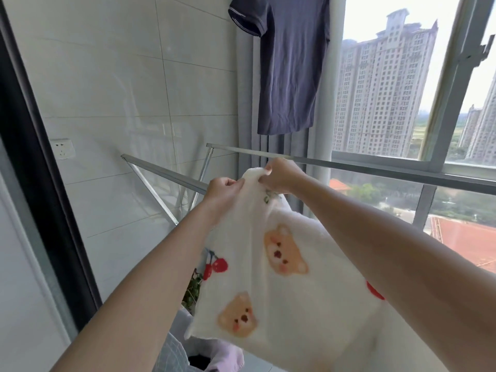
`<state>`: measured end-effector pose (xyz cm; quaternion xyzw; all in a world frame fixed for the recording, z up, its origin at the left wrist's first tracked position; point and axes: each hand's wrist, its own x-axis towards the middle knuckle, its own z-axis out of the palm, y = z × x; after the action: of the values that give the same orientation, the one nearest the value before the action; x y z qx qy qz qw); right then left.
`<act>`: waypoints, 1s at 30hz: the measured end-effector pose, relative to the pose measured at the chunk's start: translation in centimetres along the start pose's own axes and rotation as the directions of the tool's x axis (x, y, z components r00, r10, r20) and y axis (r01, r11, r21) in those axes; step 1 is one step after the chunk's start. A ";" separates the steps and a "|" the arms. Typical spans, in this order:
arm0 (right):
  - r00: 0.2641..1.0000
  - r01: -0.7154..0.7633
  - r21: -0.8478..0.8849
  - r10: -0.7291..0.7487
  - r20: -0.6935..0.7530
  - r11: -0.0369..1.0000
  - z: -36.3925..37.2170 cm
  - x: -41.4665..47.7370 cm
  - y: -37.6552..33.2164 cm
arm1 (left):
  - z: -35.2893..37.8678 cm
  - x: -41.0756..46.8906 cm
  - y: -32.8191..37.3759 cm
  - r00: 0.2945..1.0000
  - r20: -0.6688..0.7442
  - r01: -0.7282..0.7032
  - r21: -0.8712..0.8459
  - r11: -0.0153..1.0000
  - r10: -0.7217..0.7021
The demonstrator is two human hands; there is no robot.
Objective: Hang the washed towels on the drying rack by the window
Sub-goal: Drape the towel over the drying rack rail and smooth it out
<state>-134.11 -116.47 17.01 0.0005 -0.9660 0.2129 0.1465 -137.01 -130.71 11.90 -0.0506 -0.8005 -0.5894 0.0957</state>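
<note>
A white fleecy towel (284, 285) printed with bear faces and cherries hangs in front of me. My left hand (224, 190) pinches its top edge. My right hand (281, 174) grips the same edge close beside it, so the cloth bunches between them. The towel's lower part drapes down over my right forearm. Behind my hands stands the metal drying rack (375, 167), its two bars running across by the window. Both hands are just in front of the near bar (161, 170).
A dark blue T-shirt (290, 63) hangs above the rack beside grey curtains. A laundry basket (174, 355) with pink cloth in it sits below at the bottom. White tiled wall with a socket (62, 148) lies left; the window (456, 103) lies right.
</note>
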 end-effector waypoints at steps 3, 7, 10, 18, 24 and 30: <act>0.993 -0.050 0.135 0.064 -0.100 0.990 0.7 2.0 -0.9 | -0.9 0.6 -0.3 0.998 0.041 0.055 -0.117 0.992 -0.050; 0.967 -0.140 0.431 0.216 -0.132 0.891 0.9 5.4 -0.6 | -1.8 1.2 -2.5 0.940 0.343 0.020 -0.047 0.999 -0.003; 0.968 -0.197 0.592 0.252 -0.011 0.781 1.3 7.4 -0.3 | -2.5 2.8 -3.8 0.967 0.254 0.033 -0.129 0.991 0.001; 0.979 -0.141 0.289 0.090 0.182 0.947 4.2 10.3 -1.0 | -5.2 7.8 -5.1 0.983 0.012 0.175 -0.375 0.910 -0.184; 0.992 -0.075 0.211 0.051 0.118 0.975 6.2 14.6 -3.1 | -6.8 10.4 -6.7 0.964 -0.176 0.145 -0.291 0.946 -0.201; 0.969 -0.153 0.375 0.064 0.240 0.914 10.4 18.4 -5.2 | -8.9 13.7 -8.9 0.910 -0.286 0.291 -0.076 0.954 -0.301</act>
<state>-154.30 -124.38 15.34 -0.0006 -0.9128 0.4077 0.0223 -151.33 -142.29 9.04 0.1580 -0.7663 -0.6105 0.1227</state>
